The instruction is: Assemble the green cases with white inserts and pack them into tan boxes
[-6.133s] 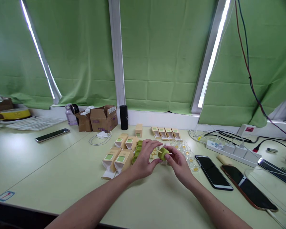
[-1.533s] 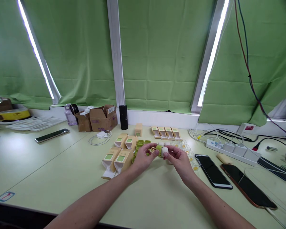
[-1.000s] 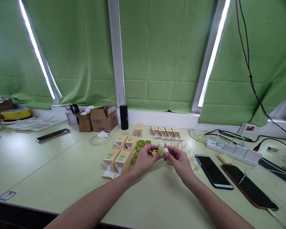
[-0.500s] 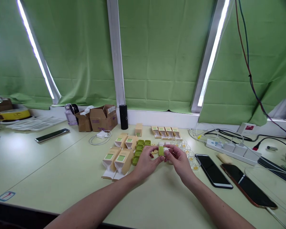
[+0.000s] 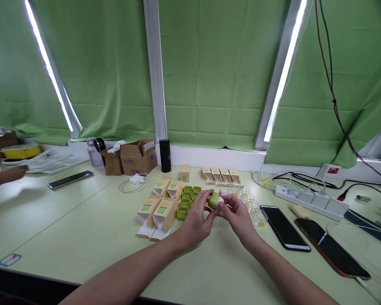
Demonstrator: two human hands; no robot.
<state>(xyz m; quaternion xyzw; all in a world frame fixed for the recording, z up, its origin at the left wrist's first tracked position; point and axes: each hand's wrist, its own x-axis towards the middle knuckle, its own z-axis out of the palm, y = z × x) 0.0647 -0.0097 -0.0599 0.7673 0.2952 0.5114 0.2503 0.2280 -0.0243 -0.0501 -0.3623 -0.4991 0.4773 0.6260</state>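
My left hand [image 5: 197, 217] and my right hand [image 5: 238, 214] are both closed on one small green square container [image 5: 213, 200], held tilted just above the table. A white part shows on its right side, under my right thumb and fingers. Several more green containers [image 5: 184, 203] are lined up beside my left hand. Past my right hand are several clear cups [image 5: 254, 212] with yellow-gold centres. Kraft cardboard boxes [image 5: 164, 212] with green labels lie left of the green containers, the front ones with their flaps open.
Open kraft boxes [image 5: 222, 176] form a row at the back. Two phones, one black-screened with a white edge [image 5: 285, 228], and a power strip [image 5: 311, 202] lie right. Shipping boxes [image 5: 138, 157] and a black cylinder [image 5: 165, 156] line the wall. Another person's hand [image 5: 11, 174] reaches in far left.
The green container has turned from upright to tilted between my hands. My left hand has rolled over slightly, its back now showing more. Another person's hand has appeared at the far left.
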